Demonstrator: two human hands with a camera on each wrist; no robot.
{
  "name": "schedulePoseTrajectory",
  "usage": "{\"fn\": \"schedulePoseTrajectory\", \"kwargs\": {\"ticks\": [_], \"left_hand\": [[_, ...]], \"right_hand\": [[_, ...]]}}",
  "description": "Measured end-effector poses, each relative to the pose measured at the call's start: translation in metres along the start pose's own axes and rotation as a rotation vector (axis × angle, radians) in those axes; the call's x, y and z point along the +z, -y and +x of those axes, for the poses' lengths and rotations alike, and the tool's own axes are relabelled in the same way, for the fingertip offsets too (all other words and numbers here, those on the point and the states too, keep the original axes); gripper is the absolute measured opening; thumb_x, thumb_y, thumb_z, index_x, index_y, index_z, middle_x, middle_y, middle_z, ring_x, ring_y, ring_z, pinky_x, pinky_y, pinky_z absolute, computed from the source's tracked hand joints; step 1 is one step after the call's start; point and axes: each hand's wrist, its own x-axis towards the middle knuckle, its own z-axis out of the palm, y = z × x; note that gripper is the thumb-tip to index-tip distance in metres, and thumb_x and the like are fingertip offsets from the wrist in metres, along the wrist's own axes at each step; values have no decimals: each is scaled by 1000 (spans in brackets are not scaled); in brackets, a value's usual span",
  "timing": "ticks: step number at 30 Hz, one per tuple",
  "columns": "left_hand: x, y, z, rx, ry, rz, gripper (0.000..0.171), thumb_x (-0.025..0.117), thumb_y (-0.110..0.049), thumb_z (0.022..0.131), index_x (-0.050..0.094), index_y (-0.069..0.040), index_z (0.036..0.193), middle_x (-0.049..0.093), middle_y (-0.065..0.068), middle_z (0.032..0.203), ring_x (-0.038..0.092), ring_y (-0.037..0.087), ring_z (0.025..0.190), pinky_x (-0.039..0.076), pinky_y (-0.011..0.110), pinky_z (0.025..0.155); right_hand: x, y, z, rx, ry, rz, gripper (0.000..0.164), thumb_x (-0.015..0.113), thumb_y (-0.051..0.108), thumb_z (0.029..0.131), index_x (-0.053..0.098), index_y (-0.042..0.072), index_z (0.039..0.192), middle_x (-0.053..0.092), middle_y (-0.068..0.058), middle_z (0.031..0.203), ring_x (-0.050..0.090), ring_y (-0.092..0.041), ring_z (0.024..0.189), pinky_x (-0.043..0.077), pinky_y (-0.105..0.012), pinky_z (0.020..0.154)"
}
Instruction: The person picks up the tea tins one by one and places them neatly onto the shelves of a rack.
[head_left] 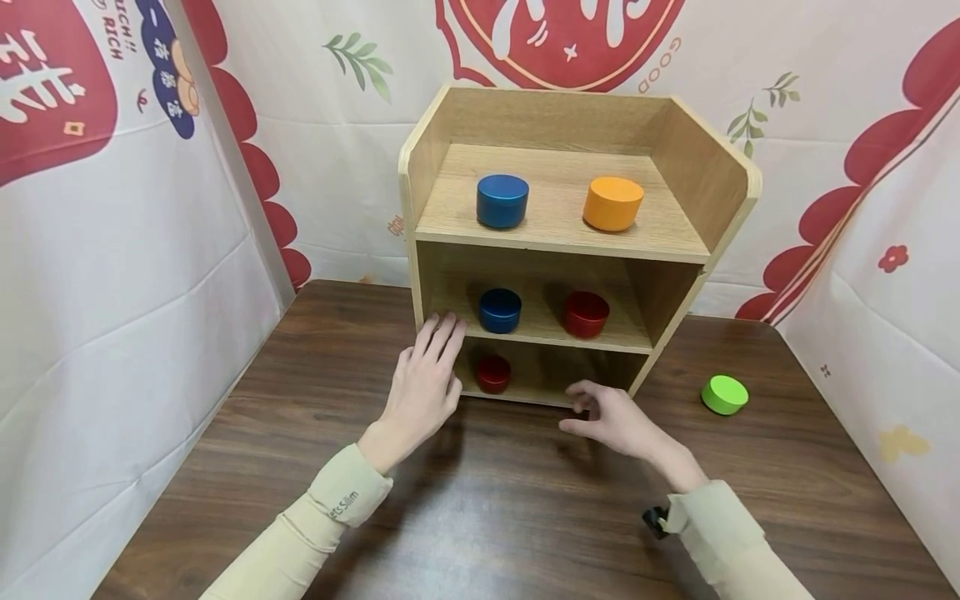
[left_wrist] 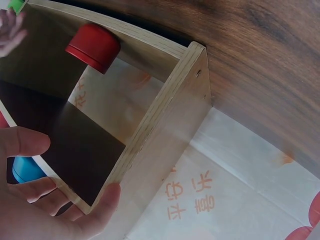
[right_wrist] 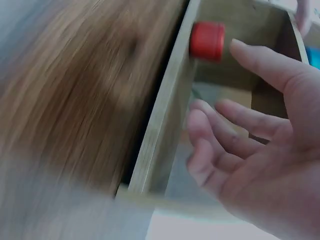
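My left hand (head_left: 423,383) rests at the left front edge of a wooden shelf unit (head_left: 562,246), its fingertips at the left end of the middle board. In the left wrist view one finger (left_wrist: 107,205) lies along the side panel's front edge. My right hand (head_left: 618,417), fingers loosely bent, holds nothing before the bottom compartment's right part. A red round tin (head_left: 493,375) stands left in that compartment. On the middle board are a blue tin (head_left: 500,311) and another red tin (head_left: 586,314). The top board bears a blue tin (head_left: 502,201) and an orange tin (head_left: 612,204).
A light green tin (head_left: 724,395) sits on the dark wooden table (head_left: 510,517), right of the shelf unit. Printed white cloth (head_left: 330,158) hangs behind and along both sides. The unit's raised side panels (head_left: 708,175) flank its top board.
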Motion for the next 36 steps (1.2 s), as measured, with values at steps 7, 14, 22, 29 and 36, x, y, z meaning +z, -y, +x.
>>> {"fn": "schedulePoseTrajectory", "kwargs": {"ticks": [7,14,22,29,36], "left_hand": [[-1,-1,0,-7,10,1,73,61,-10,77,39,-11,146,43,6,150,34,26,141,50,45,82],[-2,-1,0,-2,0,7,72,62,-10,76,41,-11,145,44,6,149,35,26,141,51,44,80],[-1,-2,0,-1,-4,4,72,62,-10,76,41,-11,145,44,6,149,36,26,140,50,45,80],[0,-2,1,-1,1,6,73,62,-11,76,40,-11,146,43,6,150,34,26,141,51,45,82],[1,-2,0,-4,2,3,72,62,-11,77,40,-11,146,43,6,150,35,26,141,50,45,82]], "right_hand": [[-37,-39,-37,21,74,96,46,74,27,83,62,-3,116,67,-4,88,56,1,70,46,-20,61],[-76,-73,-62,135,-67,-6,47,75,28,82,63,-3,115,70,-8,90,58,4,73,47,-20,61],[-98,-115,-70,295,-358,-189,64,73,36,82,54,-9,123,61,-34,111,63,-45,91,49,-43,67],[-94,-149,-72,453,-313,-227,87,70,47,82,39,-16,132,48,-41,117,44,-54,101,38,-59,72],[-92,-171,-68,578,-248,-230,103,66,59,80,29,-18,138,44,-44,118,44,-59,99,40,-61,71]]}}
